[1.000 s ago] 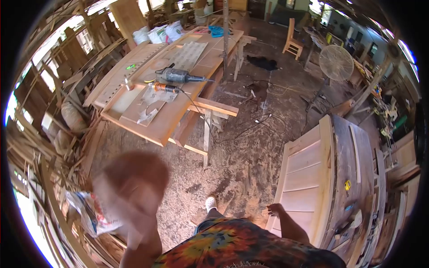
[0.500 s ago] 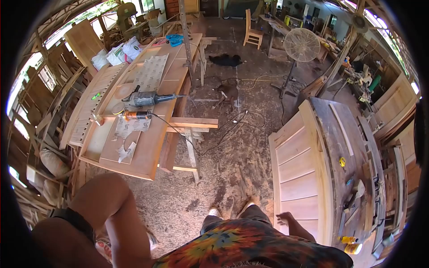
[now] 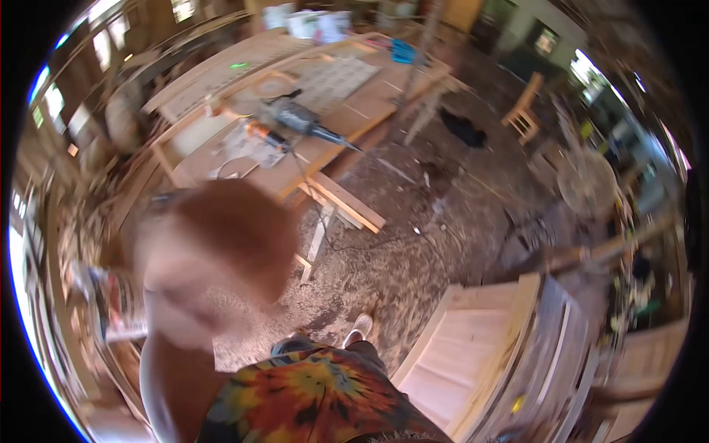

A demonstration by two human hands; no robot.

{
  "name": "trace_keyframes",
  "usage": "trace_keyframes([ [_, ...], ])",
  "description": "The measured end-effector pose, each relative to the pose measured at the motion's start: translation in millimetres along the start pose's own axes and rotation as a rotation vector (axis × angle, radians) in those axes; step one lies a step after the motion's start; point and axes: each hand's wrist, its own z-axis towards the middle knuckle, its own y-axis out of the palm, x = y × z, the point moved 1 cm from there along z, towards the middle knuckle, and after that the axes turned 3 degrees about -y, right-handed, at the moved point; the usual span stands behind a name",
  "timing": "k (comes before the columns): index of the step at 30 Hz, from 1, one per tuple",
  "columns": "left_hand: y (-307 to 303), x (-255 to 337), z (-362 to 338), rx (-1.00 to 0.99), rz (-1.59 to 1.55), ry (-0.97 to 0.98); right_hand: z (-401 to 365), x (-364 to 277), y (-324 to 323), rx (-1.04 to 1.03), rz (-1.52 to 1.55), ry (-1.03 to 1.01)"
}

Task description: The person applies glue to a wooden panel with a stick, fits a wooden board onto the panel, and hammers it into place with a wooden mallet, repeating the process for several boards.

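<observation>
My left arm [image 3: 221, 251] is bent and raised in front of the camera, heavily smeared by motion. Its fingers cannot be made out, nor whether they hold anything. Beyond it stands a workbench with a wooden door panel [image 3: 354, 112]. On that panel lie a large grey-blue power tool [image 3: 301, 118] with a pointed end and a smaller orange power tool [image 3: 266, 136] with a cord. My right hand is out of the frame. On my right side a pale panelled wooden door [image 3: 461, 343] leans against a table.
A timber beam [image 3: 347, 201] juts from the bench toward the walkway. Cords lie on the dusty floor [image 3: 413, 258]. A wooden chair [image 3: 523, 118] and a round fan [image 3: 587, 183] stand farther off. Stacked boards line the left, near white sacks [image 3: 317, 26].
My view has turned, so the bench appears higher and farther right. My left arm has swung up into the middle left. My right hand has left the frame, and my feet have shifted.
</observation>
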Motion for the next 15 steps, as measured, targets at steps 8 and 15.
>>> trace_keyframes([
  [8, -12.0, 19.8, 43.5, -0.779, 0.291, 0.021, 159.3, -121.8, -117.7, -0.102, 0.077, 0.117],
  [15, 28.3, 66.6, 6.0, -0.652, 0.46, -0.214, 245.2, -269.1, -158.4, 0.01, -0.131, 0.054],
])
